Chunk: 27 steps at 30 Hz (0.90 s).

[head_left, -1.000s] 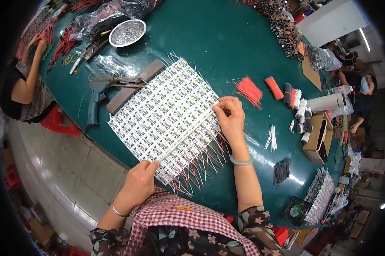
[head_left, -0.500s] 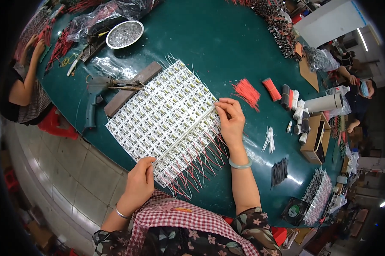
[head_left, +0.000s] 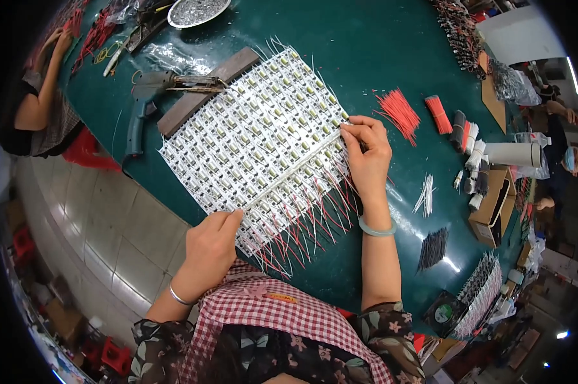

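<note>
A white panel of small circuit boards [head_left: 250,134], set with rows of greenish parts, lies on the green table. Red and white wires [head_left: 308,224] fringe its near right edge. Across the panel runs a thin pale strip [head_left: 292,174]; whether it is separate from the panel I cannot tell. My left hand [head_left: 213,246] pinches its near end, fingertips partly hidden. At the other end, my right hand [head_left: 369,157] has thumb and forefinger closed on it. A dark bar [head_left: 205,93] lies along the panel's far left edge, with a blue-grey soldering gun [head_left: 149,105] against it.
Loose red wires [head_left: 399,115], a red bundle [head_left: 438,115], white wires [head_left: 426,195] and black wires [head_left: 433,249] lie to the right. Beyond them stand a cardboard box [head_left: 494,208] and a white cylinder [head_left: 513,153]. A metal bowl [head_left: 198,11] is at the back. Other people work at both sides.
The view has shifted, so the far items sit higher and those at the right farther over. Both hands keep their hold at the strip's ends.
</note>
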Available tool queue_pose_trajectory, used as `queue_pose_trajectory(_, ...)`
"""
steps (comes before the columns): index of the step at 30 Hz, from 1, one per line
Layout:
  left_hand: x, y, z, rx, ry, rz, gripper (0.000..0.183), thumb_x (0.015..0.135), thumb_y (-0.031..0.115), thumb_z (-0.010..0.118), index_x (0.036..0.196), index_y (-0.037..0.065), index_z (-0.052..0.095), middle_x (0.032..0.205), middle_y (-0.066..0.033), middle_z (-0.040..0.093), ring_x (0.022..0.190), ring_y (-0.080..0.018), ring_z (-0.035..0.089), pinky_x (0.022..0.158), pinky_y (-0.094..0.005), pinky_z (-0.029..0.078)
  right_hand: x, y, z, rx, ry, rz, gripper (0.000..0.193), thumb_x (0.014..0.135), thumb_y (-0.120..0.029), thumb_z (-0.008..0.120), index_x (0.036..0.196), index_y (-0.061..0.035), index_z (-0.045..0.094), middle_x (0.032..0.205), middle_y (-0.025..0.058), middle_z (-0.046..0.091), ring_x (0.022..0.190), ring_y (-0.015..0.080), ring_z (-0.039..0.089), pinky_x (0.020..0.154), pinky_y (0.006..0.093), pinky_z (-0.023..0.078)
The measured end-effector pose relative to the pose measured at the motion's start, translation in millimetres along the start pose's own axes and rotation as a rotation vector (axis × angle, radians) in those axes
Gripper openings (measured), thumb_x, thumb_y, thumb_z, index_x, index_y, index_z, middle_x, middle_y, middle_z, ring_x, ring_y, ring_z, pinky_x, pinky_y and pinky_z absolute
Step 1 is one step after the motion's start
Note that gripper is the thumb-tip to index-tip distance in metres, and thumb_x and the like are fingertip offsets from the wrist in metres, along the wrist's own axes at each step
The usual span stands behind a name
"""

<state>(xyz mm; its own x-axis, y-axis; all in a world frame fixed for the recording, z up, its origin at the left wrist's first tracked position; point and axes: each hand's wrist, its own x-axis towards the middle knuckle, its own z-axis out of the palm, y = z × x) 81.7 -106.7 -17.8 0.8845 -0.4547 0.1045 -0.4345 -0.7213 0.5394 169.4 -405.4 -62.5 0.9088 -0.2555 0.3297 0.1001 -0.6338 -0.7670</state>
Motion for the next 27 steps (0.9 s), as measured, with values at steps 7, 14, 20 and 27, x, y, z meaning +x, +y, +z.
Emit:
queue_pose_trajectory(7, 5.5, 1.2, 2.4, 0.124, -0.064, 0.144, 0.036, 0.074, 0.000, 0.061, 0.109, -0.002, 0.063, 0.081, -0.0103, 0.057, 0.072, -0.0270, 0.062, 0.056, -0.0362, 0.049, -1.5, 0.1, -4.2, 0.032, -0.031, 0.035, 0.009, 0.082, 0.001, 0.074, 0.090, -0.0019, 0.075, 0.106, 0.0091, 0.066, 0.089, 0.0207, 0.061, 0.070, 0.0313, 0.051)
queue_pose_trajectory(14, 7.0, 6.9, 2.8, 0.098, -0.052, 0.117, 0.025, 0.072, 0.001, 0.061, 0.096, 0.001, 0.060, 0.077, -0.0097, 0.055, 0.069, -0.0263, 0.061, 0.054, -0.0363, 0.047, -2.8, -1.9, -6.2, 0.101, -0.036, 0.071, 0.007, 0.085, 0.003, 0.072, 0.091, 0.0006, 0.073, 0.105, 0.0093, 0.064, 0.083, 0.0142, 0.063, 0.068, 0.0263, 0.052)
queue_pose_trajectory(20, 7.6, -6.9, -1.9, -0.123, -0.152, 0.007, 0.022, 0.083, -0.005, 0.059, 0.104, -0.001, 0.064, 0.082, -0.0167, 0.062, 0.073, -0.0333, 0.064, 0.059, -0.0406, 0.049, -2.6, 1.1, -5.2, 0.083, -0.008, 0.031, 0.006, 0.084, 0.001, 0.074, 0.090, 0.0006, 0.073, 0.104, 0.0098, 0.064, 0.076, 0.0127, 0.063, 0.067, 0.0253, 0.052)
queue_pose_trajectory(27, 36.2, 8.7, 16.0, -0.208, 0.041, 0.056, 0.022, 0.087, -0.005, 0.059, 0.108, -0.001, 0.063, 0.080, -0.0171, 0.061, 0.070, -0.0336, 0.062, 0.059, -0.0414, 0.049, -4.4, 2.7, -4.3, 0.098, 0.002, 0.037, 0.007, 0.083, 0.000, 0.075, 0.090, 0.0003, 0.073, 0.105, 0.0100, 0.064, 0.079, 0.0133, 0.063, 0.068, 0.0259, 0.053)
